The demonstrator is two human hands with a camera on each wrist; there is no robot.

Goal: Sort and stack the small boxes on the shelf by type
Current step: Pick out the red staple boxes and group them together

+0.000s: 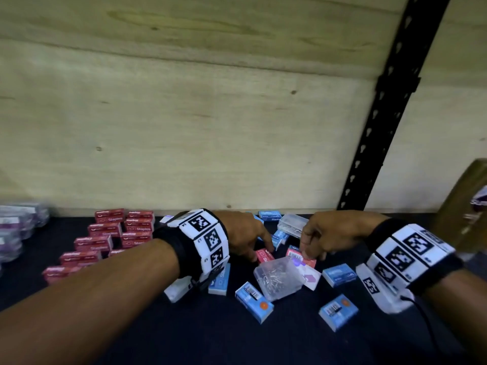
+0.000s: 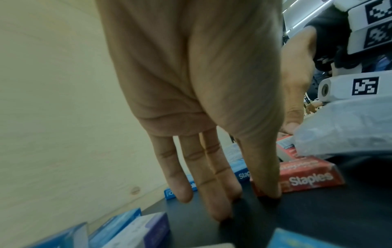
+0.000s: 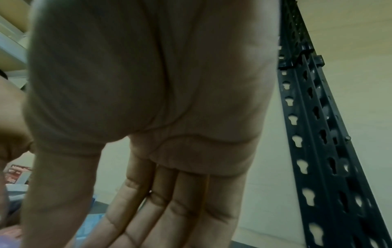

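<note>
Two loose red staple boxes lie among scattered boxes on the black shelf (image 1: 290, 338). My left hand (image 1: 266, 246) reaches down with straight fingers; in the left wrist view its thumb (image 2: 267, 181) touches the end of one red box (image 2: 309, 177) (image 1: 263, 255) and the fingertips rest on the shelf. My right hand (image 1: 311, 255) touches the second red box (image 1: 292, 251) (image 2: 286, 147) with its fingertips; its fingers (image 3: 148, 218) look straight in the right wrist view. Red staple boxes (image 1: 110, 233) stand stacked at the left.
A clear box of paper clips (image 1: 279, 279) lies just in front of both hands. Blue staple boxes (image 1: 254, 301) (image 1: 338, 312) are strewn around it, and more sit by the back wall (image 1: 271, 216). Purple-labelled clear boxes (image 1: 15, 233) stand far left. A black slotted post (image 1: 382, 101) rises at the right.
</note>
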